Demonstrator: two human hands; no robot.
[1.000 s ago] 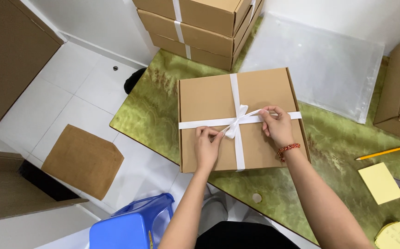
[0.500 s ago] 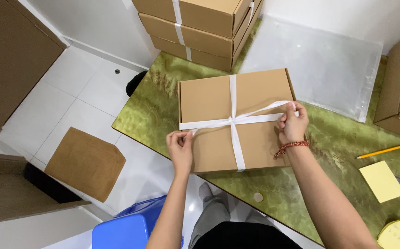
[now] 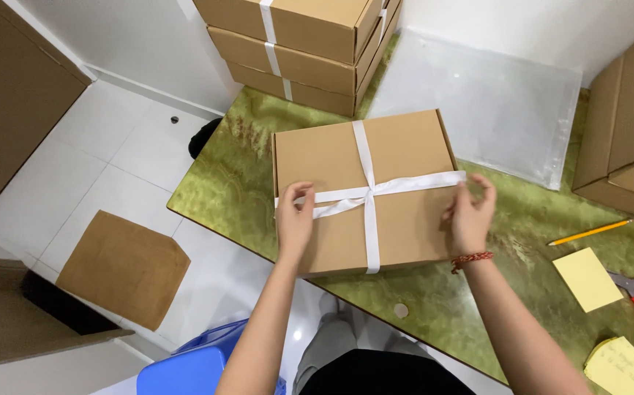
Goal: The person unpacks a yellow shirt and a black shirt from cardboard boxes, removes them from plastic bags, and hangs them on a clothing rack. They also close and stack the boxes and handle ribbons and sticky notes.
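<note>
Head view showed our left hand (image 3: 295, 219) and right hand (image 3: 470, 212) each pinching the white ribbon (image 3: 369, 192) at the cardboard box (image 3: 404, 146) edges; uneven pulling could skew it.

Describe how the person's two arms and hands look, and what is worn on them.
Both forearms are bare, with no sleeves visible. The left hand wears no ring, watch or glove. The right hand is also ungloved, but a thin red braided bracelet circles its wrist. No markings or tattoos can be seen on either arm.
</note>
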